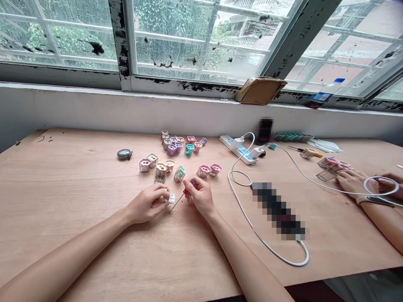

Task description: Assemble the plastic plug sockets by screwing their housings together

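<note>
My left hand [151, 203] pinches a small whitish piece [171, 198] whose kind I cannot make out, just above the wooden table [94, 251]. In my right hand [200, 195] is a screwdriver [179, 202] with a red and purple handle; its thin metal shaft slants down to the left, tip close to the tabletop below the whitish piece. Just beyond my hands stand a small mint-topped clear container [180, 173] and an orange-topped one [160, 170]. Two pink-topped containers [209, 170] sit to the right of them.
More coloured containers [173, 144] cluster further back, with a round dark object [124, 154] to their left. A white power strip [239, 149] and looping white cable [239, 201] lie right, near a blurred dark object [278, 209]. Another person's hands [355, 182] are at far right.
</note>
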Action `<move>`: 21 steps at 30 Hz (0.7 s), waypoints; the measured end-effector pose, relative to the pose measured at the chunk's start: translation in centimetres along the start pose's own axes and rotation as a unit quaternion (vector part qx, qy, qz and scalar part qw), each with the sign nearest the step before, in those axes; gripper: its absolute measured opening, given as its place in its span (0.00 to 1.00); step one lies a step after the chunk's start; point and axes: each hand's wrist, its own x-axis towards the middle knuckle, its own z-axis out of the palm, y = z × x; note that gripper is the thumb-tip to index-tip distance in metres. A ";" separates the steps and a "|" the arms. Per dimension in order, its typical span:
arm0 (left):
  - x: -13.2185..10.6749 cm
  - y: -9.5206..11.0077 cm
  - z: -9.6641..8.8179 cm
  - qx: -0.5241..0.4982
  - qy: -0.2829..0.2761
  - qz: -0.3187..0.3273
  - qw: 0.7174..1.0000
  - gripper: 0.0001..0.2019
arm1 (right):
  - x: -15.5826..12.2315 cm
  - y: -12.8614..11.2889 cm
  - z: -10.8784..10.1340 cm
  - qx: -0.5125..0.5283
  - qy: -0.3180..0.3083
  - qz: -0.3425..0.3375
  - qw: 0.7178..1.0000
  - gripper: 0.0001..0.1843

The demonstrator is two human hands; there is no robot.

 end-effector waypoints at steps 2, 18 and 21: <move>0.0 0.0 0.0 0.000 -0.002 0.000 1.000 0.06 | 0.0 0.0 0.0 -0.003 0.001 0.000 1.000 0.28; 0.1 0.2 -0.1 0.014 -0.010 0.011 1.000 0.05 | 0.0 -0.5 -0.2 -0.018 0.009 -0.011 1.000 0.28; 0.1 0.2 -0.1 0.019 -0.013 0.014 1.000 0.05 | 0.0 -0.5 -0.1 -0.015 0.006 -0.011 1.000 0.28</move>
